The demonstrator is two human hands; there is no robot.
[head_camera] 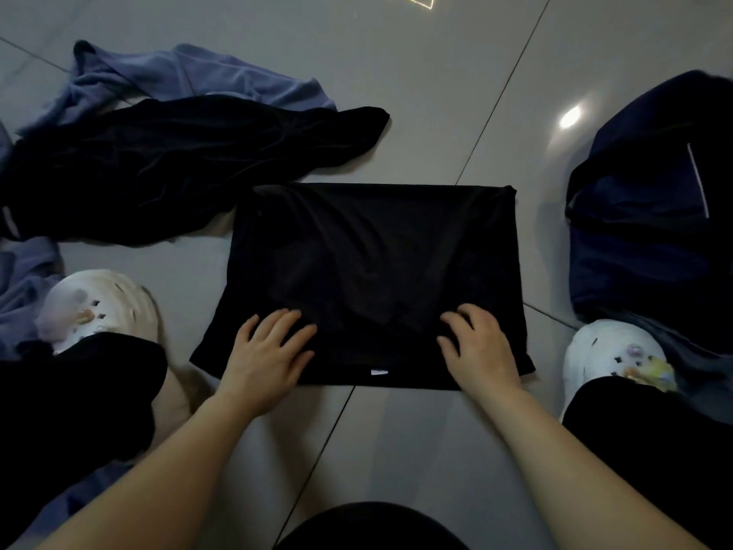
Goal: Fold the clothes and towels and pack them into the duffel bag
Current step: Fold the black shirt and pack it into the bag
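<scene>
A black garment [373,264] lies folded into a rough rectangle on the tiled floor in front of me. My left hand [269,351] rests flat on its near left part, fingers spread. On the near right part, my right hand [478,347] presses down with fingers slightly bent. A dark navy duffel bag [650,216] sits on the floor at the right. A crumpled black garment [158,164] and a blue-purple towel [190,79] lie unfolded at the far left.
My feet in white clogs stand either side of the garment, the left clog [103,307] and the right clog [611,355]. More blue fabric [23,287] lies by the left foot. The grey floor tiles [416,93] are glossy.
</scene>
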